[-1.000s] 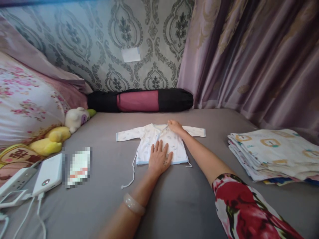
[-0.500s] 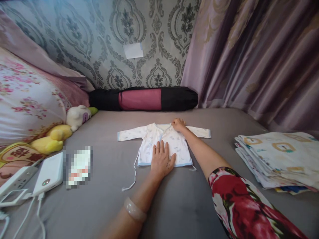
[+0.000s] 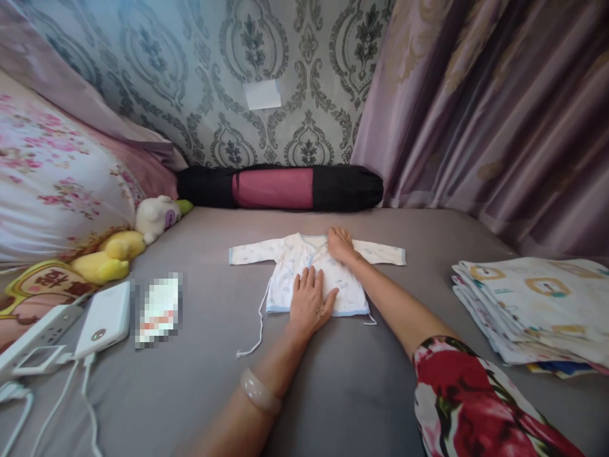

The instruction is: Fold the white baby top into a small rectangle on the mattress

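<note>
A small shirt (image 3: 285,284) is lying spread towards the far edge of the bed (image 3: 190,393), apparently being smoothed. The left hand (image 3: 311,299) is resting open and flat on its lower front, gripping nothing; the right hand (image 3: 341,245) is resting half-curled by the neckline, possibly pinching, I cannot tell. The next move is probably calling for steady flattening.

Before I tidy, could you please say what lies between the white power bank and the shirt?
In the head view, a pixelated pale item and the loose white tie string lie there.
</note>
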### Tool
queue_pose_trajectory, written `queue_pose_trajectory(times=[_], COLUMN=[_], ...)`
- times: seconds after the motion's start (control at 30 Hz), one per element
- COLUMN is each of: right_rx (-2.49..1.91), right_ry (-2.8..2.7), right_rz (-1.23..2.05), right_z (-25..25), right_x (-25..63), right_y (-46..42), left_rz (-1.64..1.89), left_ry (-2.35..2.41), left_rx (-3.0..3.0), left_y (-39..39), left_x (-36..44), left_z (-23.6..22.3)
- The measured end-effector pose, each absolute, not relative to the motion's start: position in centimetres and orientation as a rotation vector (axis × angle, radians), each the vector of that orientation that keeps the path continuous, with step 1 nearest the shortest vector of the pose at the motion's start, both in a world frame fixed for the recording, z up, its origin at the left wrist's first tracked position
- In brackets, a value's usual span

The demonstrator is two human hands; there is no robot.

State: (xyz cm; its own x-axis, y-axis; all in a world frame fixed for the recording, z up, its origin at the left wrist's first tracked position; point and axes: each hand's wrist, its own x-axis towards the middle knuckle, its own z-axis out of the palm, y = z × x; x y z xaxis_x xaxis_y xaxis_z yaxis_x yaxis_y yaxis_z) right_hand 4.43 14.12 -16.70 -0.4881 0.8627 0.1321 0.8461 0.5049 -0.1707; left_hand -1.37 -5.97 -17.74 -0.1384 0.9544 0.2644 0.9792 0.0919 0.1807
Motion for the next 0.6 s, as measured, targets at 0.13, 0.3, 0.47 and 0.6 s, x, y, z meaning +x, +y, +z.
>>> queue_pose_trajectory(times=[0.13,0.3,0.47,0.6], right_rx=[-1.51,-1.583,-1.515,-1.326], right_ry=[-2.592,-2.65,-2.678,-2.738], right_rz=[0.245,0.234,0.244,0.269], right_z=[-17.6,-16.8,-13.4,-12.0], right_x=[3.6,3.2,1.0,-3.1], right_y=[12.2,11.9,13.3,13.8], left_rz=[-0.54,-0.555,-0.588,-0.574], left_ry=[-2.272,-2.376,-2.401,-2.416], left_rx=[-1.903,-1.792,-1.819,-1.782], left_y=[-5.8,-5.8,-5.7,-5.8], left_x=[-1.4,-1.9,-2.8,-3.5], left_z=[-17.8,-17.6,-16.7,-16.8])
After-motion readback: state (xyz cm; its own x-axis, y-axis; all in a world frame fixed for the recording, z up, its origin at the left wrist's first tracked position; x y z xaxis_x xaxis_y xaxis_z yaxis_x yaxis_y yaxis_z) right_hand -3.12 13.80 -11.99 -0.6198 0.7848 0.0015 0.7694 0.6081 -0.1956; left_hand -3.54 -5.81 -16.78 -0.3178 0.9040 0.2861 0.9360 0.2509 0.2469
